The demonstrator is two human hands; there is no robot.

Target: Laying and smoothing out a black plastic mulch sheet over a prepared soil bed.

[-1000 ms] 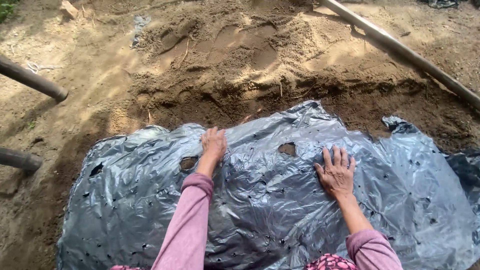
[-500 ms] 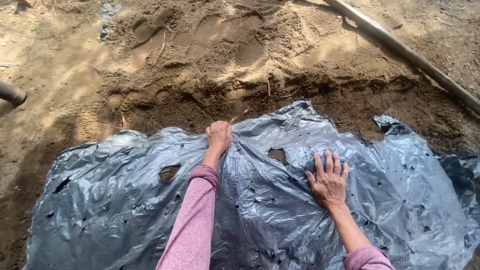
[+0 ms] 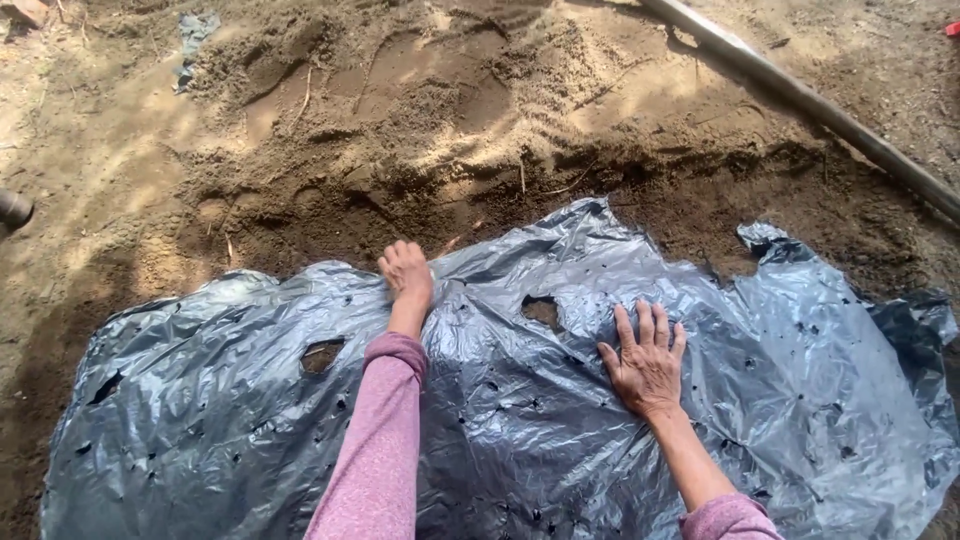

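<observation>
Pink long sleeves, bare hands, no gloves

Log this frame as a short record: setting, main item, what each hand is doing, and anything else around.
setting: outdoor patch of sandy soil
main item: dark plastic sheet, crinkled, spread over the ground, with torn holes
left hand: fingers curled at the sheet's far edge, pink sleeve
right hand: flat on the sheet, fingers spread
nearby: long pipe lying diagonally at upper right
</observation>
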